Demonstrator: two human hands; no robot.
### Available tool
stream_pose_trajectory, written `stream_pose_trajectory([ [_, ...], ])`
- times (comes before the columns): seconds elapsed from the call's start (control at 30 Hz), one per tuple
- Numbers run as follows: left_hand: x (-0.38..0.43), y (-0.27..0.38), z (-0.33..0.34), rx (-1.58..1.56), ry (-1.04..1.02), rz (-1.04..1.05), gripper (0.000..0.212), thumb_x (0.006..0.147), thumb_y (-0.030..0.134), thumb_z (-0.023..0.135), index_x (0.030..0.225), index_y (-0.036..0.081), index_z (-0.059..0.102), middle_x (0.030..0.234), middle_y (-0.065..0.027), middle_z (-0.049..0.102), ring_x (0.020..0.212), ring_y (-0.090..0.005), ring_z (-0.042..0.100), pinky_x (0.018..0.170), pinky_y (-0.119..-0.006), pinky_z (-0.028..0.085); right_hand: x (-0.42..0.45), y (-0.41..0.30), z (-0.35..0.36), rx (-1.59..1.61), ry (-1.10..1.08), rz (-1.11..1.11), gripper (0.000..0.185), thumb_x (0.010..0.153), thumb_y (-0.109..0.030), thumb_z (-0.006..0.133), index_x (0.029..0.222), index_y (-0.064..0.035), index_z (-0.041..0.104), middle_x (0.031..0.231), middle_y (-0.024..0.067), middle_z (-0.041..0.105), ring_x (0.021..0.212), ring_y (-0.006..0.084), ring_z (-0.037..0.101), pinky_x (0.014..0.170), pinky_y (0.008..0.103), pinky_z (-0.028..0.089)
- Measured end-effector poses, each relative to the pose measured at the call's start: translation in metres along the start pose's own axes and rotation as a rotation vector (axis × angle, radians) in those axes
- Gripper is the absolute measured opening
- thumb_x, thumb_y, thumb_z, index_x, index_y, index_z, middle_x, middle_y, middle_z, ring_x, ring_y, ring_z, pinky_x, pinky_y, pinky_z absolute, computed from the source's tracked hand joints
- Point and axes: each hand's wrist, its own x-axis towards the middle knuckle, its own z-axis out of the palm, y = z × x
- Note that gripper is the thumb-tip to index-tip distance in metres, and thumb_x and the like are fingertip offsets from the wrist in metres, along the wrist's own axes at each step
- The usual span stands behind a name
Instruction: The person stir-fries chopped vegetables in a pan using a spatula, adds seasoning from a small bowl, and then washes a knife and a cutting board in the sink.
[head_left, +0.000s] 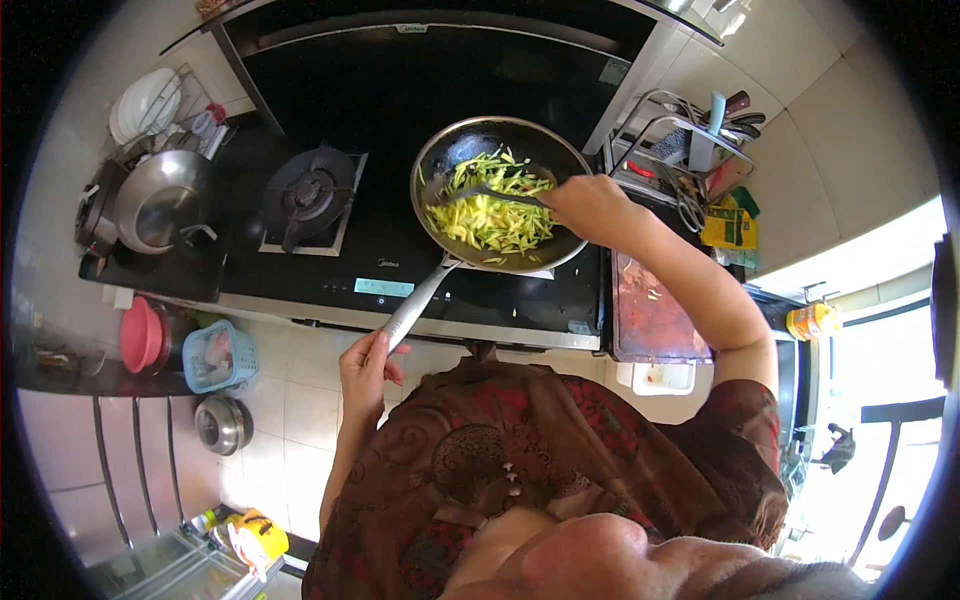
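Observation:
A dark wok (559, 251) with a metal handle (417, 304) sits over the right burner of a black gas cooktop. My left hand (367, 369) is at the handle's end, thumb and fingers around it. Shredded green and yellow vegetables (499, 217) lie in the wok with a few red bits. My right hand (589, 210), above the wok's right rim, grips the dark handle of a spatula (480, 192); the spatula's head is among the vegetables at the left side of the pan.
Left of the wok is an unused burner (310, 191), then a steel pan (161, 202) and a rack of white plates (146, 105). A stained cutting board (656, 311) lies at the right, below a rack (675, 124) of knives. A blue basket (220, 356) stands at lower left.

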Motion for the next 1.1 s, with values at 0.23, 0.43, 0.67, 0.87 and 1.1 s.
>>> stream_pose_trajectory([
  [0.23, 0.011, 0.002, -0.025, -0.161, -0.199, -0.017, 0.041, 0.096, 0.02, 0.049, 0.129, -0.003, 0.046, 0.099, -0.0149, 0.065, 0.059, -0.0119, 0.059, 0.053, -0.024, 0.052, -0.077, -0.042, -0.12, -0.174, -0.196, 0.087, 0.012, 0.08, -0.011, 0.057, 0.09, -0.0107, 0.063, 0.07, 0.0085, 0.064, 0.072, 0.0251, 0.067, 0.057, 0.0355, 0.052],
  [0.43, 0.02, -0.008, -0.028, -0.123, -0.261, 0.053, 0.042, 0.094, 0.017, 0.051, 0.131, -0.003, 0.045, 0.098, -0.016, 0.065, 0.06, -0.0129, 0.06, 0.054, -0.025, 0.052, -0.048, -0.054, -0.052, -0.247, -0.106, 0.113, 0.007, 0.075, -0.009, 0.06, 0.071, -0.0101, 0.066, 0.072, 0.0085, 0.067, 0.07, 0.0233, 0.068, 0.055, 0.0335, 0.053],
  [0.67, 0.009, 0.003, -0.037, 0.008, -0.191, 0.168, 0.034, 0.094, 0.018, 0.051, 0.118, -0.006, 0.055, 0.085, -0.0133, 0.067, 0.052, -0.0114, 0.058, 0.049, -0.023, 0.049, -0.074, 0.059, -0.012, -0.076, -0.013, 0.298, 0.019, 0.087, -0.022, 0.054, 0.082, -0.0062, 0.062, 0.068, 0.0099, 0.062, 0.063, 0.0231, 0.063, 0.05, 0.036, 0.049],
  [0.87, -0.001, 0.003, -0.04, 0.174, 0.025, 0.15, 0.034, 0.092, 0.024, 0.056, 0.08, -0.006, 0.064, 0.056, -0.0072, 0.06, 0.043, -0.0092, 0.052, 0.041, -0.022, 0.041, -0.032, 0.071, 0.057, 1.285, -0.394, 0.733, 0.023, 0.09, -0.029, 0.055, 0.095, -0.008, 0.061, 0.053, 0.0009, 0.045, 0.038, 0.0098, 0.037, 0.032, 0.0255, 0.026],
  [1.1, -0.008, 0.003, -0.038, 0.166, 0.126, 0.154, 0.039, 0.092, 0.027, 0.058, 0.068, -0.004, 0.06, 0.049, -0.0039, 0.053, 0.04, -0.0081, 0.048, 0.039, -0.021, 0.038, -0.037, 0.029, 0.016, 0.525, 0.051, 0.218, 0.023, 0.082, -0.018, 0.057, 0.096, -0.0002, 0.063, 0.079, 0.0213, 0.064, 0.074, 0.0356, 0.064, 0.068, 0.0426, 0.051],
])
